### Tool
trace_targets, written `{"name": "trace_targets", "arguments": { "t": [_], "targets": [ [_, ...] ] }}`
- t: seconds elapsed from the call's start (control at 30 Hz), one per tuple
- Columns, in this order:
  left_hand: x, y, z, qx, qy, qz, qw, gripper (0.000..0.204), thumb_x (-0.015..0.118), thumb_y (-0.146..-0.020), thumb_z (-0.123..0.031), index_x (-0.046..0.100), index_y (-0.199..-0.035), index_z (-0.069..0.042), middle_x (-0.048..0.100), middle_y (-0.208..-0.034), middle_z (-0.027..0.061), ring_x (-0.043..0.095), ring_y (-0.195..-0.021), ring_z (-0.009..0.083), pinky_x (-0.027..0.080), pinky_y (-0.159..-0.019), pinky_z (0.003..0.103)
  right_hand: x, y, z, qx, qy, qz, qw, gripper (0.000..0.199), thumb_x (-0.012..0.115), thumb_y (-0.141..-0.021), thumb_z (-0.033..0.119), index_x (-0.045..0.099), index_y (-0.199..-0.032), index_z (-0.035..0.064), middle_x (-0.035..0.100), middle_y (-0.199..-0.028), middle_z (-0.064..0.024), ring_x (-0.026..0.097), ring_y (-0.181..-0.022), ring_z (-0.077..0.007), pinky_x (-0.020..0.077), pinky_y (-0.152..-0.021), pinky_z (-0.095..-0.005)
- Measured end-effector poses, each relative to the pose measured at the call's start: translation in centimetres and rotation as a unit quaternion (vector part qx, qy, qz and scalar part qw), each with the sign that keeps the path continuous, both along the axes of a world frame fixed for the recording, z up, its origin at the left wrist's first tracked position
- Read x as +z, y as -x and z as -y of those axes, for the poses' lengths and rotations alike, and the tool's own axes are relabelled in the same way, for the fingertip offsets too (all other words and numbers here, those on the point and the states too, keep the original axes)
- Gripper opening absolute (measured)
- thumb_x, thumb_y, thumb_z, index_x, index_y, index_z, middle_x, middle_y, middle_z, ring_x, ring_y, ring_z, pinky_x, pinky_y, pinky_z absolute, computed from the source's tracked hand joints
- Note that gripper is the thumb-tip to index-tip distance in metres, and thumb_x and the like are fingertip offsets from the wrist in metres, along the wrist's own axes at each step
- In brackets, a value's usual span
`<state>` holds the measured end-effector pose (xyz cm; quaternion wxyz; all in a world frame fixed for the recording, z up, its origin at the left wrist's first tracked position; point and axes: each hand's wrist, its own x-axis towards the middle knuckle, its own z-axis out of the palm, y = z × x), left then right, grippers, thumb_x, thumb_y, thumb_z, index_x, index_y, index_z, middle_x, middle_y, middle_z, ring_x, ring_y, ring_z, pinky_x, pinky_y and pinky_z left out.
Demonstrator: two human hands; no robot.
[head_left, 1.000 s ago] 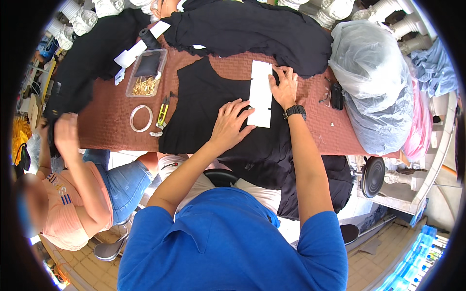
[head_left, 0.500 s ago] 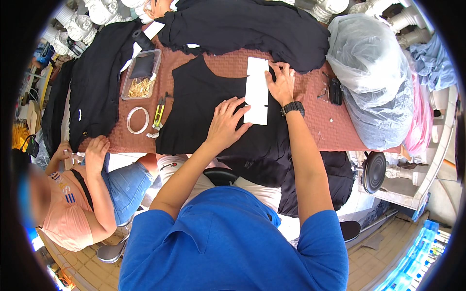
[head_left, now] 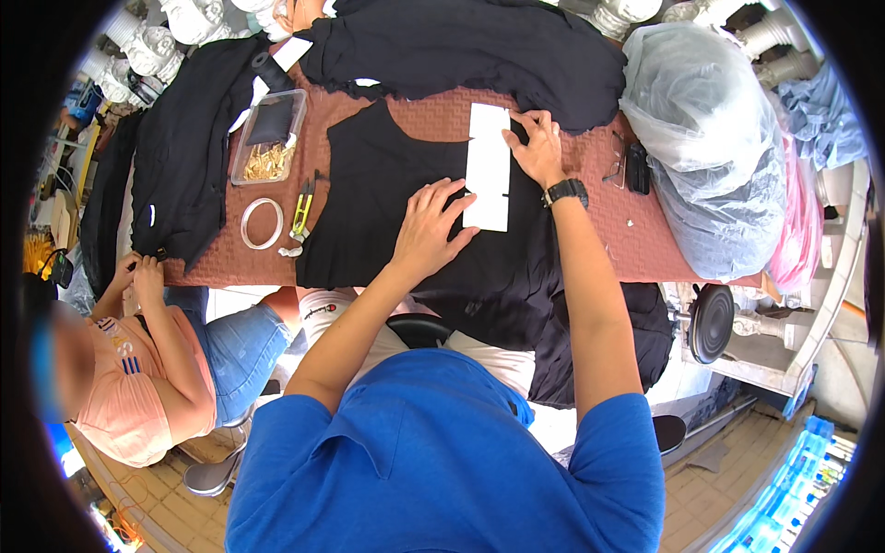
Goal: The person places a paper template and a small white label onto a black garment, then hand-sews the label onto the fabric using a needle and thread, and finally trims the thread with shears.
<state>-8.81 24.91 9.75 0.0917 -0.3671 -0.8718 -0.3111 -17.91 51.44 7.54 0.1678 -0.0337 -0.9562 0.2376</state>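
Observation:
A black garment [head_left: 387, 203] lies spread before me, its lower part hanging over the near table edge. On it rests a white notched card strip [head_left: 487, 175], placed lengthwise away from me. My left hand [head_left: 429, 226] lies flat with fingers spread, its fingertips at the card's lower left edge. Near the card's upper right edge is my right hand [head_left: 536, 150], fingers stretched forward and thumb by the card; a dark watch [head_left: 565, 192] is on that wrist. Both hands press down rather than grasp anything.
Left of the garment are yellow thread snips [head_left: 302, 210], a white ring [head_left: 262, 224] and a clear box [head_left: 297, 138] with gold-coloured pieces. A co-worker's hands [head_left: 138, 274] hold a black cloth. Bagged bundles [head_left: 705, 157] stand at the right, near glasses [head_left: 615, 158]. More black fabric [head_left: 470, 46] lies beyond.
My hands stay almost in place on the card and garment. The co-worker's hands have come together at the black cloth's lower edge; one was resting on the table edge before.

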Motion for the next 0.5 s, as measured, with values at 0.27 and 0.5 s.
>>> {"name": "trace_targets", "arguments": {
  "t": [0.27, 0.5],
  "targets": [
    [0.0, 0.0, 0.0, 0.002, 0.004, -0.009, 1.000, 0.048, 0.075, -0.089, -0.031, 0.060, -0.131, -0.013, 0.051, -0.141, 0.0092, 0.044, -0.136, 0.0315, 0.034, -0.113, 0.049, 1.1, 1.9, -2.1, 0.055, 0.064, 0.114, 0.990, 0.053, 0.080, -0.083, 0.034, 0.067, -0.131, 0.0154, 0.052, -0.135, -0.0126, 0.050, -0.126, -0.0350, 0.0430, -0.111, -0.0443],
    [-0.2, 0.0, 0.1, 0.002, 0.000, -0.017, 1.000, 0.047, 0.074, -0.089, -0.031, 0.061, -0.131, -0.013, 0.052, -0.140, 0.0098, 0.045, -0.135, 0.0314, 0.035, -0.112, 0.049, 1.5, 2.1, -2.1, 0.055, 0.049, 0.138, 0.988, 0.058, 0.081, -0.082, 0.035, 0.064, -0.134, 0.0156, 0.051, -0.137, -0.0126, 0.048, -0.129, -0.0360, 0.0427, -0.112, -0.0449]
  ]
}}
